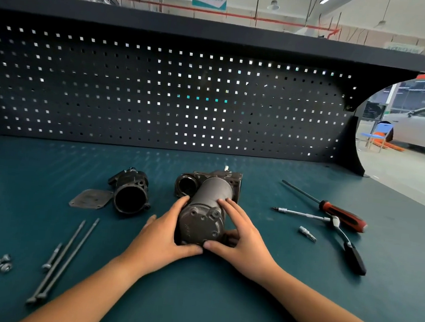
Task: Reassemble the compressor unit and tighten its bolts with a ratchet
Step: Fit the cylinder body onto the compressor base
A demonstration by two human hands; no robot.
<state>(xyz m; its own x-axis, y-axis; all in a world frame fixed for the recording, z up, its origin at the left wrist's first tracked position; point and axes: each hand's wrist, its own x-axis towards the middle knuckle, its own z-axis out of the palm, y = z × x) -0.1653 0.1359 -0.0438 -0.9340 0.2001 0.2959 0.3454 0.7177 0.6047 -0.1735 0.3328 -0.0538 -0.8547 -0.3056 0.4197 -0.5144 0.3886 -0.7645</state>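
Both hands, left hand [165, 234] and right hand [241, 231], are curling round the compressor unit [207, 207] mid-bench, gripping its near end. I'm worrying it may be seating crooked, and then the long bolts [71, 256] lying left could be cross-threading under the ratchet [341, 235].

The compressor body [210, 199] was dull grey metal, matt and faintly rough. Left of it, the long bolts [70, 258] were unpolished dark metal; right of it, the ratchet [354, 256] shone bright chrome with a black matt grip. The desk [192, 301] was matt teal.

Long bolts [67, 260] flank left; ratchet [335, 221] right
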